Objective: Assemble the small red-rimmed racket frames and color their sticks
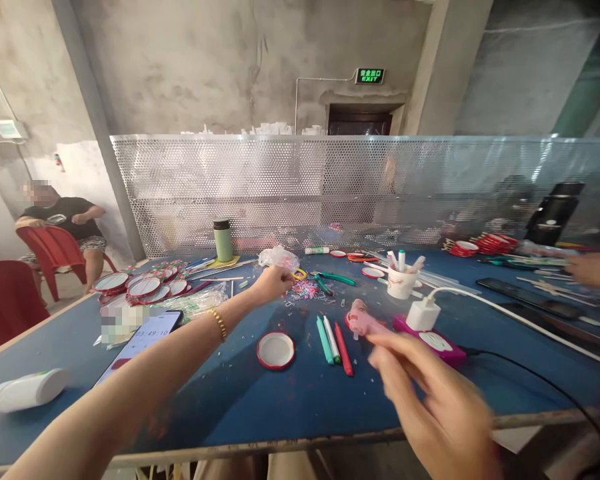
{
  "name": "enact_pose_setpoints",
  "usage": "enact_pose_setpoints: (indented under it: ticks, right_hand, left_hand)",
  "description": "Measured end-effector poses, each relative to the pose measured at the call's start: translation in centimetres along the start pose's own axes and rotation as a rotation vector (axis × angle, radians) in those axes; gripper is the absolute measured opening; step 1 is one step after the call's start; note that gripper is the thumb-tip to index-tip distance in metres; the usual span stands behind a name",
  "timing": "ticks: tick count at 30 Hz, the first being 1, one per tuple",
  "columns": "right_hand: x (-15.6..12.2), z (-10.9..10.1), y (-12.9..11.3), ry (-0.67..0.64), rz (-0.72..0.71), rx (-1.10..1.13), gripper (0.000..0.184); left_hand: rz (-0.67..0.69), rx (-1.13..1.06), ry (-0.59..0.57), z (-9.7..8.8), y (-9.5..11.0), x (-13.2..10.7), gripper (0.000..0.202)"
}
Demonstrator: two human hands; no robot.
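My left hand (271, 283) reaches far over the blue table (260, 400), fingers pinched near a pile of small coloured pieces (305, 291) and a yellow ring (300, 274); what it pinches is too small to make out. A gold bracelet sits on that wrist. My right hand (430, 400) hovers blurred near the front edge, fingers loosely curled, just in front of a pink glue gun (363, 319). A red-rimmed white lid (275, 350) and three markers (333, 339), teal, white and red, lie between my hands.
A phone (143, 337) and a white bottle (25, 391) lie at left, beside stacked red-rimmed lids (140, 285). A green flask (223, 240), a cup of markers (401, 280), a white charger (423, 313) and cable are there. Another person's hand (593, 270) is at right. Someone sits on a red chair (55, 250).
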State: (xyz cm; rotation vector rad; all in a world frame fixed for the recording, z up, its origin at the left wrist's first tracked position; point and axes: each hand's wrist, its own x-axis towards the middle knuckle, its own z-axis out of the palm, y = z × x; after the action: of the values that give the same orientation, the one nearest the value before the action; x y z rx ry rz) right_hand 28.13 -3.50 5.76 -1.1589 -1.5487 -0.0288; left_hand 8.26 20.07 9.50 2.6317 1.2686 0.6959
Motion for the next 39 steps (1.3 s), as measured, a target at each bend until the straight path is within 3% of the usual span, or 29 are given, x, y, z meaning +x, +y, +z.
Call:
enact_pose_setpoints:
  ticks: [5,8,10,13,17,22,26,32,36,39]
  right_hand:
    - [4.9,4.5,0.6,-0.243,0.19,0.189,0.031]
    - [6.3,6.7,0.1,-0.344,0.26,0.26,0.039]
    - [7.0,7.9,-0.3,-0.389,0.256,0.284,0.036]
    - [8.3,9.5,-0.7,-0.369,0.24,0.277,0.03]
    - [10.0,10.7,-1.0,-0.456,0.206,0.285,0.028]
    - [11.5,11.4,-1.1,-0.557,0.327,0.67,0.026]
    - [12.7,11.4,-1.3,-0.548,0.345,0.951,0.02]
    - [12.4,11.5,-2.2,-0.472,0.112,0.886,0.02]
    - [11.4,11.3,-1.7,-0.483,0.117,0.838,0.018]
    - [11.2,10.6,-1.1,-0.522,0.143,0.84,0.022]
  left_hand:
    - [-0.055,-0.638,-0.044,-1.6,4.1,-6.0,0.012]
    - [-0.061,-0.69,0.035,-1.9,5.4,-8.7,0.01]
    - [-0.058,-0.621,0.128,-2.1,5.7,-9.6,0.011]
    - [-0.071,-0.493,0.241,-2.6,5.6,-9.8,0.015]
    - [-0.154,-0.418,0.302,-3.1,4.6,-9.1,0.01]
    - [-0.164,-0.752,0.168,-3.5,3.0,-8.5,0.008]
    - [-0.098,-0.848,0.215,-4.7,2.3,-8.2,0.008]
    - [-0.105,-0.791,0.248,-4.1,2.3,-8.5,0.005]
    - [-0.088,-0.829,0.181,-3.2,3.0,-9.2,0.005]
    - [0.001,-0.876,0.096,-3.7,3.3,-9.9,0.012]
